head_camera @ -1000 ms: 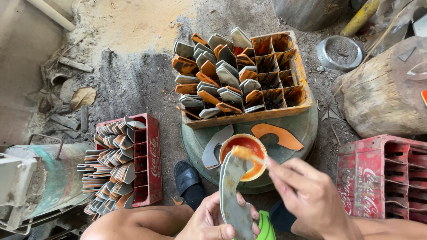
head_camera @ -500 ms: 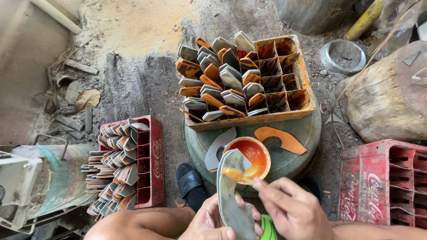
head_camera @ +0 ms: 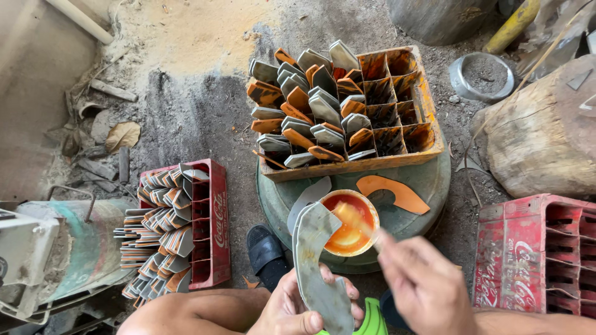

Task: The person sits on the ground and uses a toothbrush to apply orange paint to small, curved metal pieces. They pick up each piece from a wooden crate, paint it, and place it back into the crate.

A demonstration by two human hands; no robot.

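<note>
A dusty dirt floor [head_camera: 186,118] outdoors, seen from above, with scraps and a dry leaf [head_camera: 123,135] scattered about. Low in the view, the left hand [head_camera: 298,307] has its fingers [head_camera: 332,276] wrapped closed around a curved grey metal blade [head_camera: 318,267], held upright just in front of the person. The right hand [head_camera: 425,288], just beside it, has its fingers pinched shut on a small brush [head_camera: 355,222], blurred in motion, whose tip dips into a round bowl of orange paint [head_camera: 349,223]. The bowl sits just beyond the fingers on a round green drum top [head_camera: 428,183]. An orange-painted blade [head_camera: 391,191] lies on the drum beside the bowl. Farther out from the fingers, an orange crate [head_camera: 347,108] rests on the drum, its compartments partly filled with grey and orange blades. To the left stands a red crate [head_camera: 186,229] stacked with more blades; to the right, another red crate [head_camera: 537,254] and a wooden log [head_camera: 546,136]. A black sandal [head_camera: 267,254] lies near the left hand.
</note>
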